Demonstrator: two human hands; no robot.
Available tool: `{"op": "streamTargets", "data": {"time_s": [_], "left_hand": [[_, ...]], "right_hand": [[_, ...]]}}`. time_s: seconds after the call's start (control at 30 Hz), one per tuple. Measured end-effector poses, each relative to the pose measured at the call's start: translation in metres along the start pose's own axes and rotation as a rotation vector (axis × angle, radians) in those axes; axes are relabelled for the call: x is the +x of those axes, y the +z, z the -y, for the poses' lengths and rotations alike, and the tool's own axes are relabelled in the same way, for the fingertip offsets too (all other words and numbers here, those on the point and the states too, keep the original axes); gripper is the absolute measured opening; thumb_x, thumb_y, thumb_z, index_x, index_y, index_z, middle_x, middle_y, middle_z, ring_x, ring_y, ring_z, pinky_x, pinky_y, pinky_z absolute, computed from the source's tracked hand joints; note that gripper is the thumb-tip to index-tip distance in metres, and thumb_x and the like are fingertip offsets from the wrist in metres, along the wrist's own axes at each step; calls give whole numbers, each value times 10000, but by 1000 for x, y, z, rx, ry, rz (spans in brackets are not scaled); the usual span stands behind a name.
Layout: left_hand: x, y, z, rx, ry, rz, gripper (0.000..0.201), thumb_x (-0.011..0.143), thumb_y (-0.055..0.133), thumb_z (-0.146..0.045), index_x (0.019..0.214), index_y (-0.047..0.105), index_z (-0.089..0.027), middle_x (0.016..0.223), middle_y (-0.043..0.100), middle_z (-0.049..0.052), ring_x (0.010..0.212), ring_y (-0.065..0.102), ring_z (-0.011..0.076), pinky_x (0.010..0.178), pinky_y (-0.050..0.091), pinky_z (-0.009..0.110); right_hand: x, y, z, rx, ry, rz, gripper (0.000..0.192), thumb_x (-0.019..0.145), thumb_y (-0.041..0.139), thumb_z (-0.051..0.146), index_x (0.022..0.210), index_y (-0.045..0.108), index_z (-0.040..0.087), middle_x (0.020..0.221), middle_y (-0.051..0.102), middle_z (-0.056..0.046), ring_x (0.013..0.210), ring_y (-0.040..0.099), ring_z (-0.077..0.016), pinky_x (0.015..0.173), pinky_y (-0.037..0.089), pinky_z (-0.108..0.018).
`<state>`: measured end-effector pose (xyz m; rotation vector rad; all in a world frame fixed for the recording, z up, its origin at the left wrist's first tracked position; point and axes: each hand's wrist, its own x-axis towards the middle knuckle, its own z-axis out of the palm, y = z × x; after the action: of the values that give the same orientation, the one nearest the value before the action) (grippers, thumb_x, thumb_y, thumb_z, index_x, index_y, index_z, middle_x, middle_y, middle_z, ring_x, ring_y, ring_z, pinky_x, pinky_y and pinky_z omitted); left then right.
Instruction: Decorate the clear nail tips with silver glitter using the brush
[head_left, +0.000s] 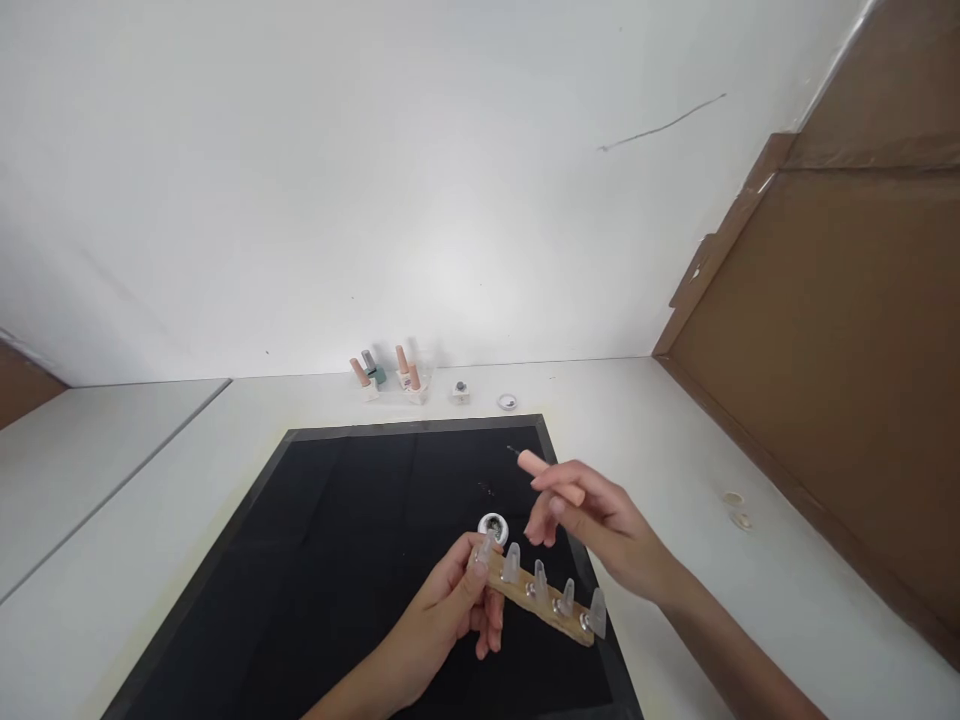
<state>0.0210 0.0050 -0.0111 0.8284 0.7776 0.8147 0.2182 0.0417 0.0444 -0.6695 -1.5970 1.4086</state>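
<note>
Your left hand (450,610) grips wood strip (541,598) w/ clear nail tips, held over black mat (337,560).
Right hand (592,515), just above strip, pinches pink-handled brush (546,470), tip up off the nails; small jar (493,526) sits beside strip's far end, prob. for easy dipping.

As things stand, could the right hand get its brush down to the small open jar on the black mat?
Probably yes. The right hand holds the pink-handled brush just above and beside the small jar, with bare black mat between them. The left hand with the nail-tip stick sits nearer, not across the path.
</note>
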Motion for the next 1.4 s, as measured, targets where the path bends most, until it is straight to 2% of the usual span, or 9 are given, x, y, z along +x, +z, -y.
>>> {"op": "streamTargets", "data": {"time_s": [0.07, 0.2, 0.43, 0.6, 0.7, 1.0, 1.2, 1.3, 1.4], "left_hand": [[0, -1, 0, 10, -3, 11, 433, 795, 583, -549, 948, 519, -148, 556, 563, -30, 442, 512, 86, 413, 346, 190], [-1, 0, -3, 32, -22, 7, 471, 784, 582, -570, 968, 515, -143, 573, 565, -29, 459, 511, 81, 432, 363, 192], [0, 1, 0, 51, -31, 12, 458, 801, 557, -573, 963, 492, -150, 563, 556, -33, 454, 509, 82, 421, 365, 184], [-1, -2, 6, 124, 10, 61, 443, 816, 534, -571, 951, 494, -151, 535, 537, -37, 432, 489, 82, 404, 354, 182], [-4, -2, 9, 150, 34, 82, 405, 834, 530, -543, 952, 493, -157, 538, 522, -43, 441, 483, 82, 411, 350, 183], [-10, 0, 10, 205, 21, 122, 365, 870, 494, -504, 983, 498, -157, 599, 541, -23, 485, 500, 92, 456, 378, 202], [-10, 1, 10, 213, 18, 130, 348, 885, 477, -490, 962, 514, -152, 597, 529, -25, 487, 499, 92, 455, 379, 201], [-10, 1, 11, 205, 16, 135, 358, 879, 482, -498, 959, 514, -151, 585, 528, -28, 478, 496, 89, 449, 378, 196], [-9, 1, 11, 189, 3, 120, 365, 863, 506, -506, 963, 509, -155, 585, 547, -23, 476, 503, 91, 452, 383, 198]], "right_hand": [[-1, 6, -5, 35, 54, 57, 169, 947, 464, 280, 1072, 565, 226, 806, 651, -30, 757, 624, -149, 678, 493, -303], [-3, 5, -16, 96, 98, 24, 154, 938, 486, 282, 1056, 564, 224, 784, 644, -17, 728, 615, -134, 677, 499, -291], [-4, -5, -20, 106, 29, -106, 227, 934, 497, 329, 1110, 594, 222, 661, 652, 1, 586, 611, -122, 581, 499, -267], [-6, -14, -24, 115, -70, -186, 280, 891, 537, 442, 1055, 644, 243, 719, 693, -19, 432, 471, -85, 458, 419, -249], [-9, -13, -25, 127, -69, -216, 312, 864, 558, 481, 1009, 663, 225, 578, 615, 4, 457, 447, -106, 475, 403, -260], [-15, 1, -27, 136, 16, -7, 275, 880, 548, 437, 929, 661, 191, 612, 570, -2, 472, 473, -102, 477, 426, -250], [-16, 2, -27, 124, 22, 37, 238, 899, 535, 393, 937, 651, 189, 622, 557, 9, 488, 474, -93, 491, 415, -235], [-15, 3, -26, 102, 45, 27, 229, 901, 536, 385, 942, 652, 191, 599, 530, 21, 503, 479, -92, 503, 409, -229], [-14, 2, -25, 83, 59, 0, 234, 903, 528, 391, 918, 651, 192, 624, 572, 10, 499, 470, -90, 505, 419, -232]]}}
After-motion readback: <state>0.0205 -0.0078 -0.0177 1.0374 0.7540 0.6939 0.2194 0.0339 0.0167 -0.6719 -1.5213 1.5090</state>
